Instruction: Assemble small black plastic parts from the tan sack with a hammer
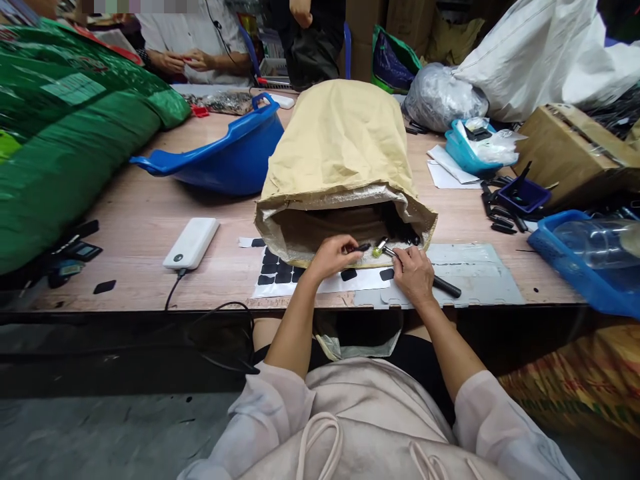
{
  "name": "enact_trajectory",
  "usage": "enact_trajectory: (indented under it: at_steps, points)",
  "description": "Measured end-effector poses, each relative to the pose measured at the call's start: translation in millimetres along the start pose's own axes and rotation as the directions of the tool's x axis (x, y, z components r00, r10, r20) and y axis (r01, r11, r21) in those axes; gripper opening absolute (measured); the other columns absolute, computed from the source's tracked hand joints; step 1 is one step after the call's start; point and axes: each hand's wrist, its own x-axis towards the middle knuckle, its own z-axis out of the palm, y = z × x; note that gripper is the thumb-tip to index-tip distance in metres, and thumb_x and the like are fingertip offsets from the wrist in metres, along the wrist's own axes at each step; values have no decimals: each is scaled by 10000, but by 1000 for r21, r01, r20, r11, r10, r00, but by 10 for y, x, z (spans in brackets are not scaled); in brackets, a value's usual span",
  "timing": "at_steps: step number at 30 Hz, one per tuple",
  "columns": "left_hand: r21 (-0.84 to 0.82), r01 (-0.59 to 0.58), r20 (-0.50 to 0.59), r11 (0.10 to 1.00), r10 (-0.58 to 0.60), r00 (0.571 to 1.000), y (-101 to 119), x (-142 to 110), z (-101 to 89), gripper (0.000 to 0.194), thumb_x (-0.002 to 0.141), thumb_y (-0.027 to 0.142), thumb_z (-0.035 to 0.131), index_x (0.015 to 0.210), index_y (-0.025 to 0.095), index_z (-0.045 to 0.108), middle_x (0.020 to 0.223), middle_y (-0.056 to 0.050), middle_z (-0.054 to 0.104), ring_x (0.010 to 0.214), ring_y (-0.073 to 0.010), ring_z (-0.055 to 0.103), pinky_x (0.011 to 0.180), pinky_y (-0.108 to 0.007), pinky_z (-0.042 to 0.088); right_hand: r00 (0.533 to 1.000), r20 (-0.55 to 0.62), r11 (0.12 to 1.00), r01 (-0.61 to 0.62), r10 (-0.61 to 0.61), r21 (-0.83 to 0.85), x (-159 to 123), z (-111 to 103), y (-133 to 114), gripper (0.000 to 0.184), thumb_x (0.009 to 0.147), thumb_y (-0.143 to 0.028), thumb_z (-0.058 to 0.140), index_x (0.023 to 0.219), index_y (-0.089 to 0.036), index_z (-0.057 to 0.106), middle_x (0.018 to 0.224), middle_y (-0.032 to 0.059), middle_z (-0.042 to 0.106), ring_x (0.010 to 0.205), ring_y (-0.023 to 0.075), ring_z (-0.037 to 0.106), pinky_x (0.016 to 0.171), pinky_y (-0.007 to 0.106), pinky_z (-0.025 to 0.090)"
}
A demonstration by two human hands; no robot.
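Observation:
My left hand (pixel 334 256) pinches a small black part (pixel 361 247) at the mouth of a tan sack (pixel 345 143). Close by on the right, my right hand (pixel 414 273) is wrapped round a small hammer (pixel 447 287) with a black grip and a metal shaft. Its shiny head, with a yellow-green end, points toward the left hand. The sack lies on its side, its open mouth facing me and showing a white lining. Dark pieces (pixel 407 233) lie inside at the right. Below the hands lies a white sheet (pixel 325 283) with black rounded squares.
A white power bank (pixel 191 244) with a cable lies left of the sheet, and a blue basin (pixel 225 150) tilts behind it. Green bags (pixel 100 127) fill the far left. At right are a purple tray (pixel 524 195), a carton (pixel 575 150) and a blue tray (pixel 560 257). People sit opposite.

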Motion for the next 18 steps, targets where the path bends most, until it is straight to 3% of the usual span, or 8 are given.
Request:
enact_trajectory:
  at_steps: [2,4,7,11,18]
  points:
    - [85,-60,57,995,56,997,-61,-190,21,133,826,312,781,894,203,747,870,-22,712,851,-209,622,776,-307,474,1000,6,1000,7,-7,-15,-2,0,-2,272,992,-270,536,1168,-236,740,979,81,626,925,231,492,788,342,354]
    - [165,-86,22,983,84,996,-109,-284,100,117,840,292,765,921,209,750,893,-36,700,920,-231,609,841,-333,478,1000,21,999,14,-14,-36,-2,3,1,298,992,-263,531,1212,-243,731,980,84,618,921,231,483,776,342,344]
    - [224,-96,-42,970,108,993,-155,-296,220,157,863,269,746,1011,220,764,953,-48,697,972,-246,594,902,-360,473,999,47,998,23,-20,-65,9,4,14,325,998,-256,525,1257,-252,721,995,89,622,919,234,480,767,344,339]
    - [187,-94,-20,978,99,995,-206,-248,254,178,857,286,781,1029,241,784,963,-39,698,972,-241,593,904,-359,469,998,60,998,37,-34,-45,31,-70,5,332,1020,-252,485,1255,-227,717,956,91,633,896,230,504,760,336,368]
    - [110,-74,-40,991,79,996,-227,-249,237,190,849,316,809,1027,252,806,959,-28,712,977,-232,603,891,-350,467,999,-43,970,9,1,243,-36,-360,-266,411,1096,-330,351,1356,-228,653,1143,89,699,1024,201,647,794,278,497]
